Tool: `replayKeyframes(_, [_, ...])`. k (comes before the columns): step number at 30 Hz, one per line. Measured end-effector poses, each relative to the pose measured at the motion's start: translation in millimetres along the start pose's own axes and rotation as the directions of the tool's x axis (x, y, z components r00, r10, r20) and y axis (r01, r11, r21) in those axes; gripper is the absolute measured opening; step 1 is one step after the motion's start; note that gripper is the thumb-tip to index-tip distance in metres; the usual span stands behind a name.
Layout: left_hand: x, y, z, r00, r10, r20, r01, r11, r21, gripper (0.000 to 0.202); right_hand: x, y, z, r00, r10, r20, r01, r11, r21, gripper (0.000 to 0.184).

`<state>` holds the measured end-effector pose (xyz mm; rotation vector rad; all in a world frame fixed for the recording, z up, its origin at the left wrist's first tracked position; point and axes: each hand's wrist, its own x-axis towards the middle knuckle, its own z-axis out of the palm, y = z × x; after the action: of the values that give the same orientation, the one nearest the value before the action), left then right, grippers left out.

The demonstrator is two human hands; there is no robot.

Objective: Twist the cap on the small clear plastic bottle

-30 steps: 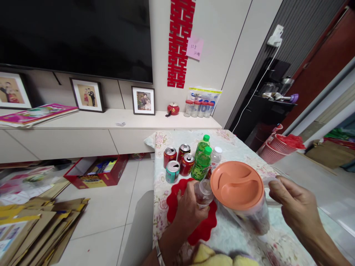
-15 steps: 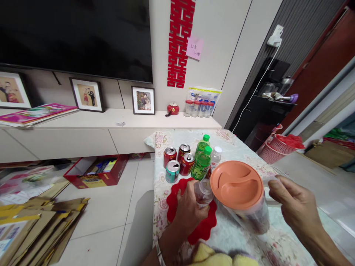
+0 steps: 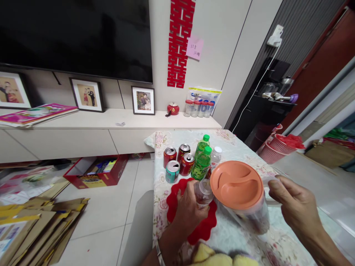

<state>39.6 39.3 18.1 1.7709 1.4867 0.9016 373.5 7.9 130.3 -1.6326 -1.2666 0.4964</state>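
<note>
Down by my lens, left hand (image 3: 190,210) is wrapped tight around a small clear bottle (image 3: 203,192) over the red mat (image 3: 177,201), its neck right against the orange-lidded pitcher (image 3: 237,184). Right hand (image 3: 296,207) curls closed on the handle. Risk as I read it: narrow neck, wide jug, so a sharp tilt floods the floral tablecloth (image 3: 166,140). Beyond, 4 cans (image 3: 177,160) and 2 green bottles (image 3: 202,160) stand close enough to get knocked.

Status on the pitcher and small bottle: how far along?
Done: bottle looks uncapped, gripped by the left hand over the red mat. In hand: right hand tips the pitcher by its handle, spout at the bottle's mouth. Left: no stream visible, bottle's fill unclear, cap not on.
</note>
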Motion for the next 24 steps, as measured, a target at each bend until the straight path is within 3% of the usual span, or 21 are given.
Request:
replayKeyframes(5, [-1,-3,2.9,0.999,0.014,-0.044,-0.013,1.000,0.013,0.072,0,-1,2,1.000,-0.006,-0.002,0.006,1.000,0.006,0.077])
replayKeyframes(15, [0,-2,-0.6,1.000,-0.006,-0.014,0.006,1.000,0.012,0.072,-3,-9,9,0.998,-0.008,-0.068,0.007,1.000,-0.012,0.081])
replayKeyframes(24, [-1,4,-4.6,1.000,-0.021,-0.009,0.021,1.000,-0.010,0.070,-1,-12,6,0.999,0.003,-0.046,-0.005,0.999,-0.039,0.086])
